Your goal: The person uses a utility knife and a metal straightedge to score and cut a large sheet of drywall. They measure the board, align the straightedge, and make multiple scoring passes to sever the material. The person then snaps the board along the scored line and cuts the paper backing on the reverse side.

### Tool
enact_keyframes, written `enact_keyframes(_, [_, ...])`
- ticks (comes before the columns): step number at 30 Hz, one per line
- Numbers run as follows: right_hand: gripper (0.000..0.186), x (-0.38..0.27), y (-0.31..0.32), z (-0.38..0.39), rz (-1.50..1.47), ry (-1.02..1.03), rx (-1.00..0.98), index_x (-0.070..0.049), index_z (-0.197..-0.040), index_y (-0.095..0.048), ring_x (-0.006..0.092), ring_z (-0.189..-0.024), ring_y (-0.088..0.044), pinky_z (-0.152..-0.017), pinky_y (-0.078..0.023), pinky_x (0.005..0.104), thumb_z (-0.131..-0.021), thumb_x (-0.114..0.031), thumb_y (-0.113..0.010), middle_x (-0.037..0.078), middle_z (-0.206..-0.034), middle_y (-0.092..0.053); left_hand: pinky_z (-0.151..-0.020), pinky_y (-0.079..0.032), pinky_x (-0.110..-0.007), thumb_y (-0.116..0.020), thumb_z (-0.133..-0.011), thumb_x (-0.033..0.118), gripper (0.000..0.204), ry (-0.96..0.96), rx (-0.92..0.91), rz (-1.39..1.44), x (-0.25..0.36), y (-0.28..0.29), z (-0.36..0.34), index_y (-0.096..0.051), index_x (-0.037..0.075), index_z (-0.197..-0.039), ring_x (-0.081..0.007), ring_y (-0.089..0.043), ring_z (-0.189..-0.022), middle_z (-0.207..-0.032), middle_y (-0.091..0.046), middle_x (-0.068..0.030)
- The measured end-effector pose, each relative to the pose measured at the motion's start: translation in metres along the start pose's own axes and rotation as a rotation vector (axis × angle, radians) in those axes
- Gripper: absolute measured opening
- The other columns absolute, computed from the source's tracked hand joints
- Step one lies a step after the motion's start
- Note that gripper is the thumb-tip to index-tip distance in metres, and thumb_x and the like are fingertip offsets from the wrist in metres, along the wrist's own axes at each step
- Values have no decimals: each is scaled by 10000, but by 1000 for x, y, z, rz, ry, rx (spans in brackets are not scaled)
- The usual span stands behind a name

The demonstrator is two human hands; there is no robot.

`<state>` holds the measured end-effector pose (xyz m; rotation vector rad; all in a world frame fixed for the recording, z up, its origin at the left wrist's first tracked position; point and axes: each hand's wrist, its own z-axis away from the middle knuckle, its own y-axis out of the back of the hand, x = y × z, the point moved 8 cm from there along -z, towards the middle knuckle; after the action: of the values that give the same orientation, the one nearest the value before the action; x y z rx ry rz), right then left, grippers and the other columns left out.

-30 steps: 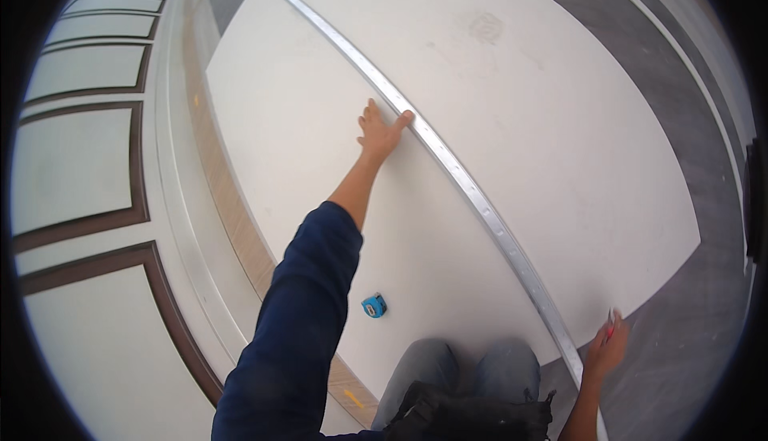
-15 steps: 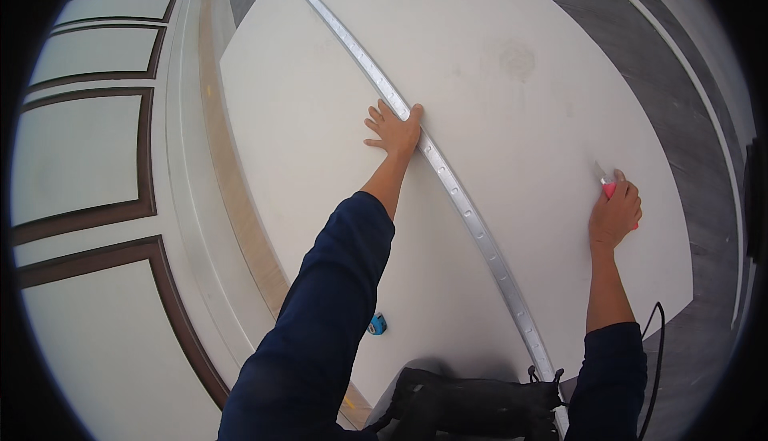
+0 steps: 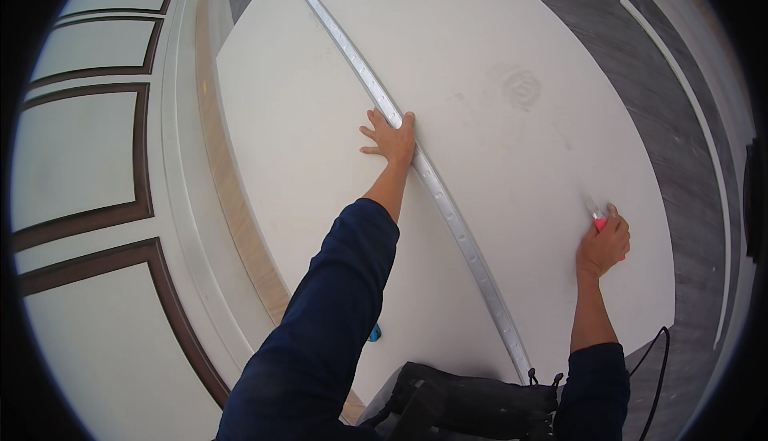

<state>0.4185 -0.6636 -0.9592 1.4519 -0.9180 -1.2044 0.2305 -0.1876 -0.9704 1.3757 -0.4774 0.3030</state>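
A long silvery metal channel with a row of small marks or holes lies lengthwise on a large white board. Across it rests my left hand, its fingers spread flat on the board to the left and its thumb on the channel's right side. My right hand is closed round the pink-red handle of a utility knife, near the board's right edge. The blade is blurred and points up and to the left; I cannot tell whether it touches the board. A blue tape measure shows only partly beside my left sleeve.
Dark grey flooring borders the board on the right, with a thin white strip on it. A panelled wall with brown frames runs along the left. A black bag and a black cord are at the bottom.
My right hand has moved down and slightly left with the knife. My left hand stays on the channel, and the view has shifted a little. My left sleeve now covers more of the tape measure.
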Motion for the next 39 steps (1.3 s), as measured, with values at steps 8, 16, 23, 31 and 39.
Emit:
enact_keyframes(8, [434,0,-1,0,4,24,54,-181,-1290,-599,270,-1066,-567,-953,-425,460,-869,-109,-672,46,-1158,-585,-1142,159,-654,-667,-793,431,934,13,1,20,-2,0,1,-270,59,-1552,-434,26,-1521,-1647,-210,-129])
enact_keyframes(16, [425,5,-6,0,19,8,41,-186,-1294,-600,276,-1050,-568,-939,-430,460,-877,-125,-654,48,-1150,-591,-1163,138,-625,-663,-799,468,989,32,-21,0,0,0,1,-215,37,-1568,-401,15,-1526,-1645,-215,-120])
enact_keyframes(23, [424,2,-2,-1,41,8,27,-192,-1297,-599,276,-1066,-571,-945,-430,464,-880,-141,-660,54,-1158,-595,-1170,143,-608,-672,-794,450,985,42,-18,5,-1,-1,1,-218,45,-1569,-388,16,-1529,-1637,-226,-130])
enact_keyframes(31, [425,6,-7,0,43,10,52,-195,-1299,-596,270,-1076,-570,-963,-426,463,-881,-142,-657,52,-1165,-595,-1157,166,-628,-667,-786,413,941,42,-11,23,-2,-1,0,-265,58,-1559,-398,23,-1529,-1652,-215,-92])
enact_keyframes(39, [423,5,-6,-1,35,10,57,-191,-1299,-595,285,-1084,-576,-957,-427,470,-883,-142,-656,62,-1164,-593,-1154,184,-620,-665,-789,413,941,46,-11,42,-3,-1,-1,-263,59,-1563,-380,32,-1534,-1653,-214,-87])
